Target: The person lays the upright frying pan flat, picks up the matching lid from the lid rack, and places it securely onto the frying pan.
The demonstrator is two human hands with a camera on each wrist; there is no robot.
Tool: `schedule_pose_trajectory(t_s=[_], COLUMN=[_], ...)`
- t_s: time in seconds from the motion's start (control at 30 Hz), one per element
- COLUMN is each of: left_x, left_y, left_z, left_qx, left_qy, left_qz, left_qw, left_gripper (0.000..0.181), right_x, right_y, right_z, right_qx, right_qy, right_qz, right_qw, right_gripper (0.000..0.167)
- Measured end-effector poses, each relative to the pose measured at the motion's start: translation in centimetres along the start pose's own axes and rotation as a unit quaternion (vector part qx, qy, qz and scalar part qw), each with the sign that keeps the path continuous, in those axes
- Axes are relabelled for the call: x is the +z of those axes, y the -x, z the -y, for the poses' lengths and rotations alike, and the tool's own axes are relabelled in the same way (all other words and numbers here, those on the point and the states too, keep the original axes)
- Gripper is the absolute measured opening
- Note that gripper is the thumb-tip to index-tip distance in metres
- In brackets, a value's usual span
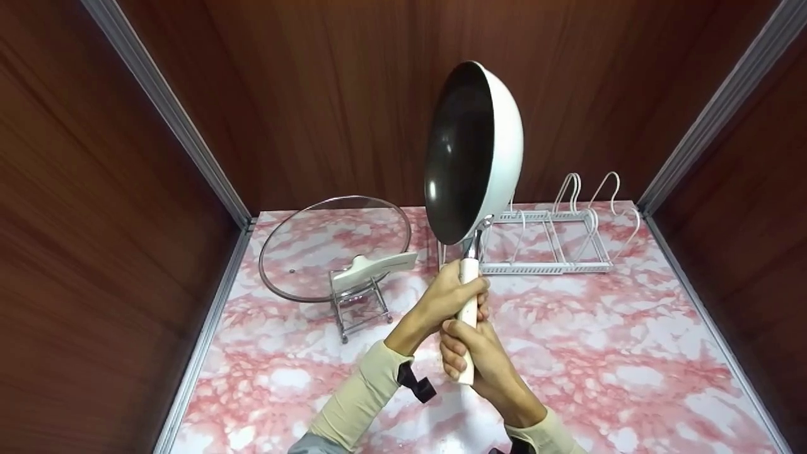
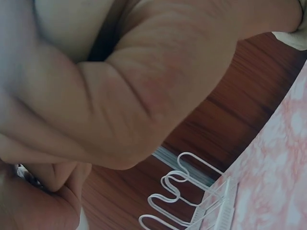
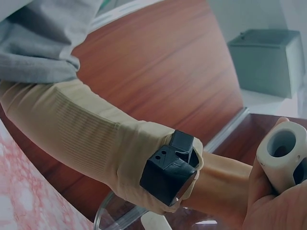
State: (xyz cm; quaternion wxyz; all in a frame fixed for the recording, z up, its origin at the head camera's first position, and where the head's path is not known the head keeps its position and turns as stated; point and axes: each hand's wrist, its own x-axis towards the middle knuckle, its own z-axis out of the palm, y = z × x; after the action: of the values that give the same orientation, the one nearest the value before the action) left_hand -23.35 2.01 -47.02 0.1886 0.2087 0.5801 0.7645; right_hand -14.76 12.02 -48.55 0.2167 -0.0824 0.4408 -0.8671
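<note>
A deep frying pan (image 1: 507, 145), white outside and black inside, is held up in the head view with its bowl above and its dark inside turned left. My left hand (image 1: 449, 295) grips the white handle (image 1: 468, 315) near its metal neck. Lower down, my right hand (image 1: 482, 353) curls round the same handle, thumb across it. The handle's hollow end (image 3: 283, 143) shows in the right wrist view. Close up, a hand (image 2: 129, 96) fills much of the left wrist view, hiding most of the handle.
A glass lid (image 1: 334, 203) with a cream handle (image 1: 372, 268) rests against a small metal stand (image 1: 362, 323) at left. A white wire rack (image 1: 548, 268) stands behind the hands at right. Wood-grain panels (image 1: 315, 94) with metal edges enclose the pink marbled surface (image 1: 599, 353).
</note>
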Motion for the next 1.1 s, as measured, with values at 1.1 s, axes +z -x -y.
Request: schedule_pose_trajectory(t_s=[1.1], left_x=[-0.6], left_y=[-1.7], left_z=[2.1], left_qx=[-0.006], left_qy=[0.280], left_qz=[0.135], left_qw=[0.9504], left_gripper=[0.035], right_x=[-0.7], right_y=[0.1], right_z=[0.2], right_qx=[-0.018], right_qy=[-0.098], right_qz=[0.093], right_qw=[0.9907], right_gripper=[0.029])
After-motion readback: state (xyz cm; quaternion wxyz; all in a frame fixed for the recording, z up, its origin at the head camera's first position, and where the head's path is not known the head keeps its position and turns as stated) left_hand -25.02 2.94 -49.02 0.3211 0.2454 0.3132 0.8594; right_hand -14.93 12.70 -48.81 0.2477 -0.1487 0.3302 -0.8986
